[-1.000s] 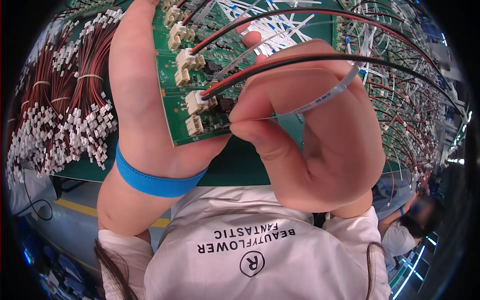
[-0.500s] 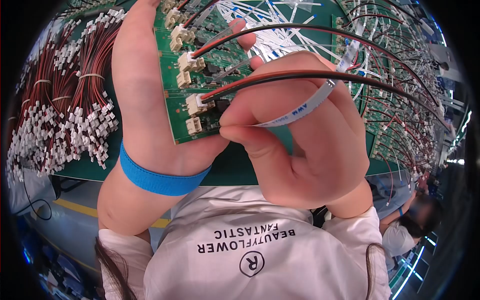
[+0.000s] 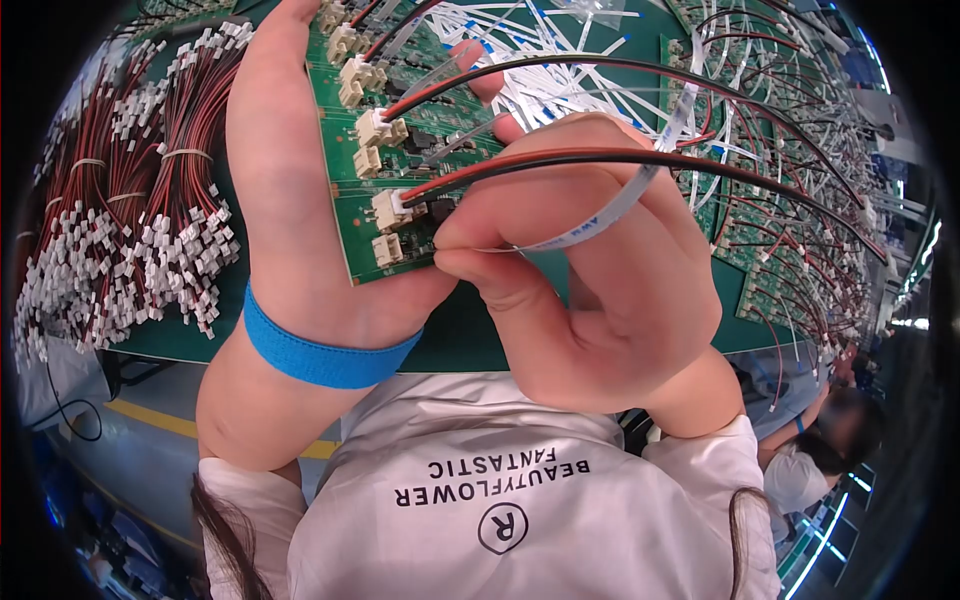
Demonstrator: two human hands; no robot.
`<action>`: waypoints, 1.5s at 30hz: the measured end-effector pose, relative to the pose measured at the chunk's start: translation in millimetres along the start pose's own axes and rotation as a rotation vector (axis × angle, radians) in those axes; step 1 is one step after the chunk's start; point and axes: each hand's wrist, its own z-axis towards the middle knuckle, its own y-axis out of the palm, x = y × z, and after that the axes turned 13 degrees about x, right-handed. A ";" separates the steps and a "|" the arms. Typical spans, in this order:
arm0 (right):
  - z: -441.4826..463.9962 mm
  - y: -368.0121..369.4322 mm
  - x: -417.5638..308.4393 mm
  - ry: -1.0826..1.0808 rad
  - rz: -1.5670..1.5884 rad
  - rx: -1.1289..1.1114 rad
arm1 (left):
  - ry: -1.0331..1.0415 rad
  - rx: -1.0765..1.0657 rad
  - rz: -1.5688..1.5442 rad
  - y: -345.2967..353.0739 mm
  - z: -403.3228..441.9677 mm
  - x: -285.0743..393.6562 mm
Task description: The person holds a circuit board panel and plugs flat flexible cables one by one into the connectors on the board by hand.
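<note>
My left hand (image 3: 290, 190), with a blue band on its wrist, holds a green circuit board (image 3: 345, 215) from beneath and along its left side; fingertips show past the far side. Cream connectors (image 3: 388, 250) line the board's left edge, and red and black wires (image 3: 560, 156) run from some of them to the right. Thumb and forefinger of my right hand (image 3: 600, 270) pinch the end of a flat white ribbon cable (image 3: 610, 220) at the board's near right part, close to a black component. Its tip is hidden by the fingers, and the cable curves up behind the wires.
Bundles of red and black wires with white plugs (image 3: 130, 240) lie at left. Loose white and blue ribbon cables (image 3: 560, 85) are spread behind the board. More wired boards (image 3: 765, 260) stand at right, where another person (image 3: 800, 475) is partly visible beyond the table.
My right hand has shifted left and slightly down with the pinched ribbon cable, closer to the board's near part. The wires have swung a little; the left hand has barely moved.
</note>
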 end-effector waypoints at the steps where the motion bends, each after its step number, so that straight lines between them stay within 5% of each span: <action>1: -0.2 0.3 0.5 -0.001 0.005 0.004 | 0.008 0.003 0.006 -1.4 0.2 0.1; 5: -3.6 6.6 4.0 -0.010 0.062 0.077 | 0.082 0.001 -0.044 5.0 -4.5 1.1; 8: 0.4 -2.8 0.5 0.019 0.071 0.014 | -0.351 -0.175 -0.747 14.0 -8.2 9.9; 14: 8.5 -18.4 2.2 0.065 0.168 -0.014 | -0.535 -0.161 -0.686 14.2 3.6 14.6; 21: 14.8 -34.1 3.3 -0.038 0.031 -0.154 | -0.394 -0.093 -0.524 12.6 10.1 11.3; 24: 11.7 -23.6 7.2 -0.091 0.128 -0.029 | -0.279 -0.075 -0.383 9.3 10.5 11.0; 32: 17.5 -26.6 -5.7 0.139 0.149 -0.100 | 0.187 -0.176 0.034 10.5 -6.0 10.4; 34: 13.4 -21.9 -7.9 0.222 0.198 -0.052 | 0.008 -0.152 -0.106 21.8 -1.3 14.8; 35: 13.7 -22.6 -5.4 0.186 0.169 -0.072 | -0.347 -0.060 -0.303 29.8 5.6 24.5; 37: 14.7 -22.0 -7.7 0.173 0.108 -0.060 | -0.702 -0.151 -0.678 32.2 13.7 22.8; 39: 14.3 -23.5 -8.2 0.122 0.033 -0.058 | -0.699 -0.314 -0.862 34.4 11.9 18.9; 41: 11.6 -25.4 -9.2 0.070 -0.037 -0.059 | -0.770 -0.024 -0.584 41.0 16.9 28.5; 45: 8.5 -26.8 -6.8 0.055 0.012 -0.066 | -0.815 -0.159 -0.693 40.1 15.6 28.9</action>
